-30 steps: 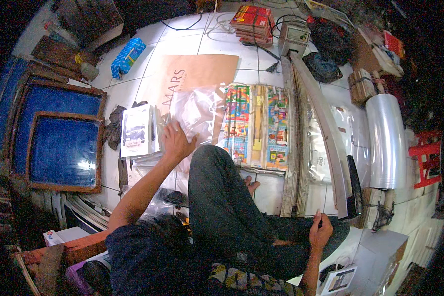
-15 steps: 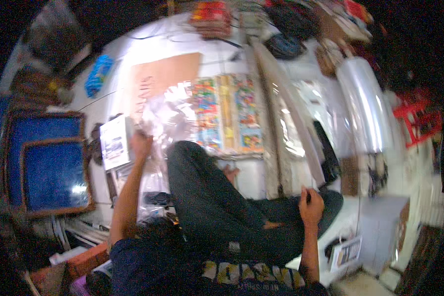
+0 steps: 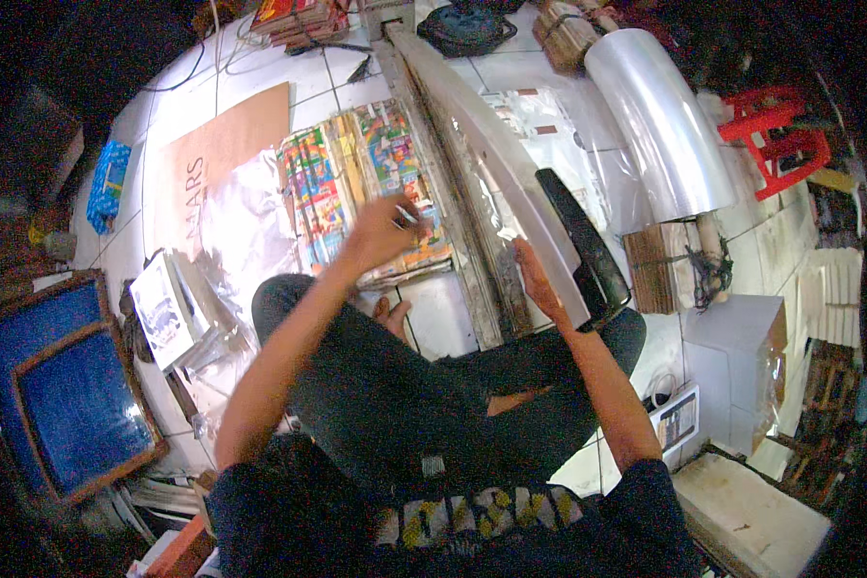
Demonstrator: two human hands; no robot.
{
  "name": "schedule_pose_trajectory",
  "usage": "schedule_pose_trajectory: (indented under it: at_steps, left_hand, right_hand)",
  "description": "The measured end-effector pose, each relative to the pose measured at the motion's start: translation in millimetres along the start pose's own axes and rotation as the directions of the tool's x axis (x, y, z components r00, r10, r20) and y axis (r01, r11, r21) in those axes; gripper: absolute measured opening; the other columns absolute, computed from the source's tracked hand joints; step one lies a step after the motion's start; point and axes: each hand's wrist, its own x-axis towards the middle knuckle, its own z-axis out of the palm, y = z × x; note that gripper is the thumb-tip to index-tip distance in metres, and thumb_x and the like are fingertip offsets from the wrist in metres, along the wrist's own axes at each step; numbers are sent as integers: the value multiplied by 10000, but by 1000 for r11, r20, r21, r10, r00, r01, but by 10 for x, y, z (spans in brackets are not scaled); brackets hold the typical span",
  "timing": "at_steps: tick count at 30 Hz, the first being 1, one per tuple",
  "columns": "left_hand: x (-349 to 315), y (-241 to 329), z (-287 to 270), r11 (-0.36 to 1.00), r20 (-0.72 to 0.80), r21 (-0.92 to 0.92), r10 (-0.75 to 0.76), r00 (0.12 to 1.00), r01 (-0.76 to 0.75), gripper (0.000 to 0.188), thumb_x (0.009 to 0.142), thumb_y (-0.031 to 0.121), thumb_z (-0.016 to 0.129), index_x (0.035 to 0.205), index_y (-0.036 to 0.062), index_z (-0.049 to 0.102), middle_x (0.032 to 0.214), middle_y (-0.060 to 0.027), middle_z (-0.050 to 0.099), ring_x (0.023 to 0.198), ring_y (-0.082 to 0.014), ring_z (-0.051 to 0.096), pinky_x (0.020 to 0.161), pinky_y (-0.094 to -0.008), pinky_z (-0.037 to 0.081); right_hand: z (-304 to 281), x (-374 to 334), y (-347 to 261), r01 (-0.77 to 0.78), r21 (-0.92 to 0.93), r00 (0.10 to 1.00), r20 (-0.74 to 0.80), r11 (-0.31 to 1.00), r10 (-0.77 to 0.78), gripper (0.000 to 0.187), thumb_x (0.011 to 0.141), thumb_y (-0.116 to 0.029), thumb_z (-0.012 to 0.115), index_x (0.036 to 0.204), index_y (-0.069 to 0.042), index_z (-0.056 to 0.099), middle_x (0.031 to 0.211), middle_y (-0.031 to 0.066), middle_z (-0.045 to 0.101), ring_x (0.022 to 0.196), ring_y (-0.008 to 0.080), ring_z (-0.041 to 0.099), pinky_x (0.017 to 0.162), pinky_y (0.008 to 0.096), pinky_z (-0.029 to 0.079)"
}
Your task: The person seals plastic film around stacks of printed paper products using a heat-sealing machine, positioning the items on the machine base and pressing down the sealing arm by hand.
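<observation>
My left hand (image 3: pixel 390 234) is over the bundle of colourful printed sheets (image 3: pixel 310 197), a little blurred, its fingers curled round something small and whitish that I cannot make out. My right hand (image 3: pixel 539 281) has its fingers straight out, along the inner side of the long metal blade arm (image 3: pixel 486 154) of a paper cutter. That arm is raised on a slant over the worn cutter bed (image 3: pixel 486 289), and its black handle (image 3: pixel 578 241) lies to the right. Shiny clear plastic (image 3: pixel 246 207) is left of the sheets.
A brown paper bag (image 3: pixel 231 135) lies at the far left. A big roll of clear film (image 3: pixel 655 125) is at right, near a red plastic stool (image 3: pixel 775 140). Tied brown stacks (image 3: pixel 653 270), a pale box (image 3: pixel 727 356) and blue framed screens (image 3: pixel 87 385) surround me.
My left hand has moved right, from beside the white booklets to over the printed sheets. My right hand has gone forward from my knee to the cutter. The view has shifted right.
</observation>
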Motion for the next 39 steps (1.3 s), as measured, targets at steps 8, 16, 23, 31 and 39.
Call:
schedule_pose_trajectory:
  at_steps: [8,16,23,31,39]
  left_hand:
    - [1263,259,1346,31,375,-927,71,924,374,641,947,562,514,1230,-10,576,1046,-182,686,858,-255,703,765,-409,593]
    - [2474,-659,798,720,-494,-673,-267,827,-170,234,802,239,758,815,5,745,716,-88,706,644,-215,682,561,-378,547]
    - [1488,-318,72,985,-709,130,14,705,111,258,806,248,719,740,-1,718,627,-111,685,583,-285,673,661,-403,563]
    - [1060,-406,376,618,-353,783,534,768,-71,683,932,286,498,1501,-39,304,1588,-222,266,1504,-344,184,1199,-555,93]
    - [1102,-675,535,714,-498,687,330,802,133,671,1008,388,341,1517,-45,278,1616,-208,208,1527,-322,104,1180,-611,9]
  right_hand:
    - [-607,69,-634,370,120,897,-305,921,-321,327,833,12,639,1156,-25,673,1215,156,670,1163,326,633,1041,437,485]
    - [-210,-13,-797,335,29,934,-143,942,-328,241,891,-39,634,1125,8,671,1156,179,683,1111,291,661,978,370,531]
    - [342,3,-1173,493,-134,862,-61,860,-503,252,811,35,620,1058,23,672,1123,168,696,1105,304,667,959,399,550]
    - [721,-111,-1272,524,-151,852,74,838,-519,233,837,-6,631,1064,-4,680,1129,151,699,1135,292,654,986,400,533]
    - [-1098,558,-1915,-180,387,957,-146,904,253,298,967,-240,599,1133,1,654,1066,132,675,1039,218,625,953,339,480]
